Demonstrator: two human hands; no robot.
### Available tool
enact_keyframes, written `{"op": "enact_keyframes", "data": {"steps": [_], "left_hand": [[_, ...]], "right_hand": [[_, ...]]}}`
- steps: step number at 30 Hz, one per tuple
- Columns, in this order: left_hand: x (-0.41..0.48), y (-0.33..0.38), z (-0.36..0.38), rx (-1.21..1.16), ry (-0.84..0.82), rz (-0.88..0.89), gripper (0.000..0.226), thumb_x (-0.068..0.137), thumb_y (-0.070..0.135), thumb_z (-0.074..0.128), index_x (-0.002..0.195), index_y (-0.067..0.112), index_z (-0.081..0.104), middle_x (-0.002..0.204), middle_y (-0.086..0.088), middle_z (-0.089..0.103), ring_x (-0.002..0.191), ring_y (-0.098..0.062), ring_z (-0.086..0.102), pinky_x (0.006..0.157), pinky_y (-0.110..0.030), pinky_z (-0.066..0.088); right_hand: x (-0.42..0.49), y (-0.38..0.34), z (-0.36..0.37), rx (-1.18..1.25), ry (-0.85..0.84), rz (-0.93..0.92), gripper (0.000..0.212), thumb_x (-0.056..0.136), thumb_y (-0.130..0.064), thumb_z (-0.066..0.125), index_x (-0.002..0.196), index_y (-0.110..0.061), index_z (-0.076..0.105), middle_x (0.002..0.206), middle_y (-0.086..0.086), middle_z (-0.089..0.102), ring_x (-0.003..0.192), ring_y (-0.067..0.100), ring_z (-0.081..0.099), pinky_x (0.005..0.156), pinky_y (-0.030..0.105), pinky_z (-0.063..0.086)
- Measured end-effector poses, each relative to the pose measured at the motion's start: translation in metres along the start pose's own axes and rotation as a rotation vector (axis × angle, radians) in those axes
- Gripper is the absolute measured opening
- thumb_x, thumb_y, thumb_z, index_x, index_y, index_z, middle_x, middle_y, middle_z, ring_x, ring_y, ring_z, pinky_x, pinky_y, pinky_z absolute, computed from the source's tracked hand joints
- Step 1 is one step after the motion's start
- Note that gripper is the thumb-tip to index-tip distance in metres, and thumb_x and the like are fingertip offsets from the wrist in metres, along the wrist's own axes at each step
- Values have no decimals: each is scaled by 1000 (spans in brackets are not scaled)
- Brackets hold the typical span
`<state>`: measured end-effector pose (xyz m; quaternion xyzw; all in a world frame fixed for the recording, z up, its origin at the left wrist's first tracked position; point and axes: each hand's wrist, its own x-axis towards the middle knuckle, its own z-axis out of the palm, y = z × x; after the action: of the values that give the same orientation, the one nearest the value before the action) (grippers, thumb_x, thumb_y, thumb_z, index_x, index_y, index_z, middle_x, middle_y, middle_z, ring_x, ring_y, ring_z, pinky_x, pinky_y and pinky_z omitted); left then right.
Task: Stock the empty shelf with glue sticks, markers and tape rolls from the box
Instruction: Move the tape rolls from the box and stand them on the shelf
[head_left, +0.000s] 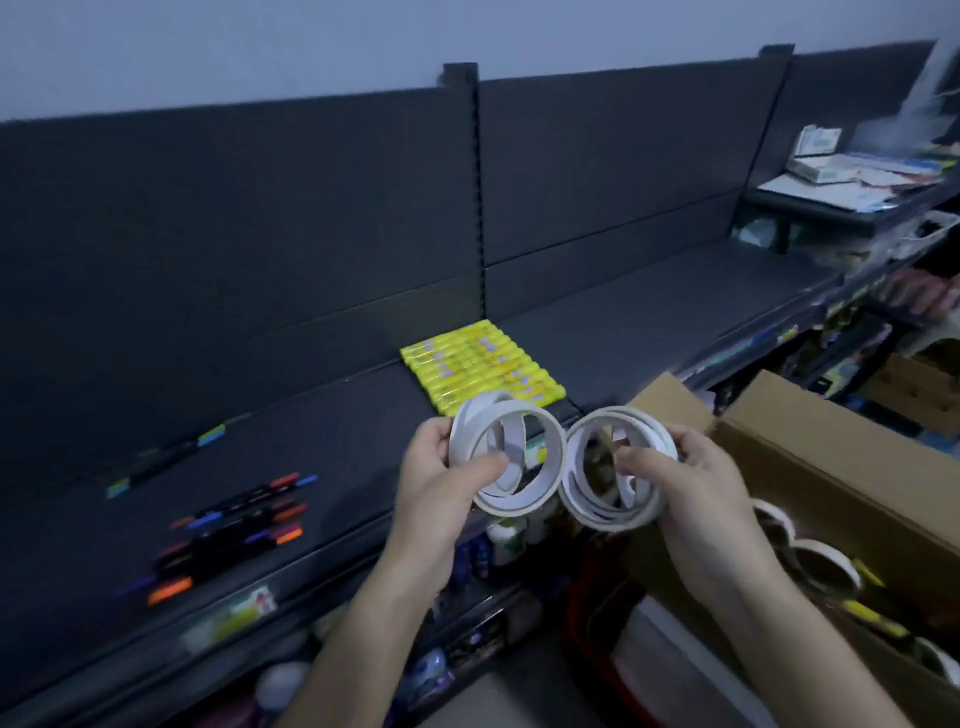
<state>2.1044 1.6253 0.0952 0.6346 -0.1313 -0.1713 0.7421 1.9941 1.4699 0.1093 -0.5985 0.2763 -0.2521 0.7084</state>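
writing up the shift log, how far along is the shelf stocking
Done: a row of yellow glue sticks and some black markers with coloured caps lie on the dark metal shelf. In hand: the left hand and the right hand each grip a bunch of white tape rolls. Left: no tape is shelved yet, and the brown cardboard box holds more rolls and yellow sticks.
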Motion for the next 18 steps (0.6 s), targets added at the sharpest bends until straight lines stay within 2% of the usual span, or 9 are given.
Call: {"op": "enact_keyframes", "data": {"steps": [4,8,12,15,18], "left_hand": [[-29,-1,-74,-5,141,-20,42,60,11,70,99,7,58,90,-14,68,79,-24,64,73,-38,49],[-57,-2,-142,-6,288,-27,40,58,12,69,96,9,61,88,-12,68,78,-23,64,72,-37,48],[-82,-6,-202,-30,430,-36,34,57,13,70,89,5,61,78,-7,63,75,-23,58,70,-37,43],[-97,-7,-240,-44,516,-54,44,55,19,72,89,-2,53,79,-9,55,75,-25,51,70,-42,38],[-111,-7,-270,-74,632,-54,44,55,19,71,89,-2,54,81,-11,55,76,-26,53,72,-44,41]], "right_hand": [[-23,25,65,30,-148,63,33,71,-11,70,104,-6,64,89,13,70,76,23,65,63,33,48],[-46,47,127,5,-262,104,35,67,-10,71,102,-6,67,86,11,71,77,25,64,66,35,48],[-67,62,184,-42,-388,114,20,80,2,63,96,-7,69,83,10,69,72,27,59,59,34,44],[-76,76,220,-65,-463,142,16,80,2,64,92,-7,71,84,10,71,78,24,62,69,34,45],[-83,85,255,-77,-566,195,16,80,1,64,94,-4,70,84,12,72,76,22,63,66,32,46]]}}
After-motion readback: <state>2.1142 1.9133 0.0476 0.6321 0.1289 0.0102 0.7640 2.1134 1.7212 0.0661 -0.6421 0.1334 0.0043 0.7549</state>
